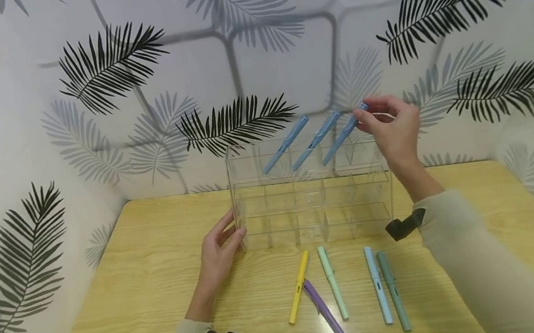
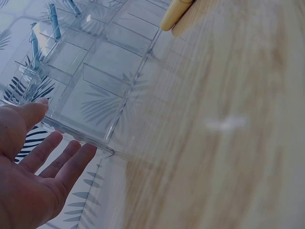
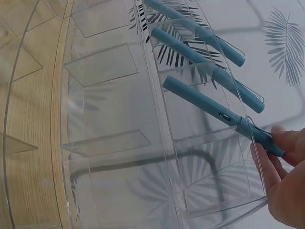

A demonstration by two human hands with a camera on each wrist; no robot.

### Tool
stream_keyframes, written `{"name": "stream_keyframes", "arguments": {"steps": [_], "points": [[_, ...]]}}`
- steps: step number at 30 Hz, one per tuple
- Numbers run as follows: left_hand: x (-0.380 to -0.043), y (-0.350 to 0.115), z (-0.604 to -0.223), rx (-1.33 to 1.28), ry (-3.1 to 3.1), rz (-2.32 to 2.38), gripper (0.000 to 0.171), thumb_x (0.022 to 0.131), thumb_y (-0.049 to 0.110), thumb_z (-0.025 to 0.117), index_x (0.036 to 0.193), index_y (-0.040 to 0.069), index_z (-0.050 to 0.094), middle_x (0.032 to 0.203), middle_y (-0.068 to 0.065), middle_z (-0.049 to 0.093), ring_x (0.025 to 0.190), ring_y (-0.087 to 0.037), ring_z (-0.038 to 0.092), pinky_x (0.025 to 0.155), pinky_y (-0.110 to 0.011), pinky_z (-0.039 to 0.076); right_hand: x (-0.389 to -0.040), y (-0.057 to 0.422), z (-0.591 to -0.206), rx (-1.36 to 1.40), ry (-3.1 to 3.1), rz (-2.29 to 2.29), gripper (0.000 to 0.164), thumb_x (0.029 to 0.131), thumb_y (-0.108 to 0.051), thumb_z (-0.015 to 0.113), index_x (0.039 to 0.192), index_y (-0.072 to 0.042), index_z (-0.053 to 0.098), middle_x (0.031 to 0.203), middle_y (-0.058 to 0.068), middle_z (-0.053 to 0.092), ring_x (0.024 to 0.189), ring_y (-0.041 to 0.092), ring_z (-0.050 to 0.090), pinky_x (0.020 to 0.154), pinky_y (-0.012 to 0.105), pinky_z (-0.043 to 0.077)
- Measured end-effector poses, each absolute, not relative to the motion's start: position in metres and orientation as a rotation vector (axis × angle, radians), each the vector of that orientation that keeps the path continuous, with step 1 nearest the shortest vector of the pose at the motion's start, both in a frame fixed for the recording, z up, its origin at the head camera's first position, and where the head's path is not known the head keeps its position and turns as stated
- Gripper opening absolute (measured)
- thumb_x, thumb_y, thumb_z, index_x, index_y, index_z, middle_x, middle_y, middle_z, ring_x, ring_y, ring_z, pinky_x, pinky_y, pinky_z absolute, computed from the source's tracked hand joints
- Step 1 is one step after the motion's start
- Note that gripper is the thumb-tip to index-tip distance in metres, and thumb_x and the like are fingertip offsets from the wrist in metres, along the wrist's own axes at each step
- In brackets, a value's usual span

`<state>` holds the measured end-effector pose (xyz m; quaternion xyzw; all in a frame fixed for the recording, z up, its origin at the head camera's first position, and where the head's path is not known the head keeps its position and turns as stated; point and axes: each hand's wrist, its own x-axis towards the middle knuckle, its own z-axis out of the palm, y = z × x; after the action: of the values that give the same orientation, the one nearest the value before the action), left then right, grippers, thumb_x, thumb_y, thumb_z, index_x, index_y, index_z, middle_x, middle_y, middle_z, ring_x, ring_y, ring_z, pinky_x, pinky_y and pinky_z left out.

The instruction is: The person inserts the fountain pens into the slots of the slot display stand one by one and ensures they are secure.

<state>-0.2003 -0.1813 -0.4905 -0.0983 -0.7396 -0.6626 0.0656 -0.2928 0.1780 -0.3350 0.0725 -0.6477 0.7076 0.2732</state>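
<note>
A clear acrylic rack (image 1: 312, 200) with several compartments stands upright at the back of the table. My right hand (image 1: 390, 125) pinches the capped end of a blue pen (image 1: 344, 136), whose other end slants down into the top row. Two more blue pens (image 1: 315, 142) lean the same way in neighbouring compartments to its left; the right wrist view shows all three, with the held pen (image 3: 205, 102) nearest that hand. At the rack's lower left side my left hand (image 1: 218, 250) rests, thumb at the front and fingers along the side panel.
In front of the rack lie a yellow pen (image 1: 299, 288), a purple pen (image 1: 330, 318), a mint green pen (image 1: 333, 283), a light blue pen (image 1: 378, 286) and a dark green pen (image 1: 394, 291). Behind the wooden table (image 1: 162, 293) is a leaf-patterned backdrop (image 1: 279, 63).
</note>
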Motion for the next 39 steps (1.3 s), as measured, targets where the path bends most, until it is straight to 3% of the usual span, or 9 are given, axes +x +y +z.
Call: {"name": "stream_keyframes", "arguments": {"steps": [22,27,34,39], "points": [[-0.201,-0.182,-0.494,-0.327,-2.234,-1.974,0.054,0.101,0.006,0.065,0.152,0.001,0.048,0.154,-0.022,0.045,0.132,-0.047,0.052,0.092,-0.046,0.058,-0.293,0.195,-0.337,0.167,-1.989,1.745,0.026,0.091,-0.004,0.077,0.11,0.013,0.07,0.092,0.004,0.073,0.075,0.008,0.074,0.072,0.022,0.062],[-0.201,-0.181,-0.494,-0.324,-2.242,-1.964,0.053,0.101,0.008,0.066,0.151,0.002,0.049,0.154,-0.02,0.047,0.131,-0.045,0.053,0.093,-0.043,0.058,-0.291,0.199,-0.336,0.163,-1.984,1.783,0.03,0.091,-0.004,0.077,0.114,0.012,0.068,0.094,0.004,0.071,0.078,0.01,0.074,0.073,0.022,0.062],[-0.202,-0.181,-0.493,-0.314,-2.231,-1.976,0.052,0.101,0.007,0.066,0.15,0.001,0.05,0.154,-0.017,0.047,0.132,-0.043,0.054,0.092,-0.033,0.059,-0.282,0.208,-0.33,0.122,-1.909,1.846,0.025,0.093,-0.009,0.076,0.115,0.001,0.068,0.103,0.008,0.068,0.093,0.018,0.07,0.076,0.024,0.062],[-0.203,-0.181,-0.491,-0.311,-2.238,-1.963,0.052,0.101,0.006,0.067,0.15,0.001,0.05,0.154,-0.017,0.047,0.132,-0.042,0.054,0.092,-0.029,0.059,-0.267,0.218,-0.333,0.106,-1.918,1.816,0.022,0.094,-0.009,0.074,0.115,-0.004,0.069,0.103,0.005,0.069,0.09,0.014,0.07,0.073,0.022,0.062]]}}
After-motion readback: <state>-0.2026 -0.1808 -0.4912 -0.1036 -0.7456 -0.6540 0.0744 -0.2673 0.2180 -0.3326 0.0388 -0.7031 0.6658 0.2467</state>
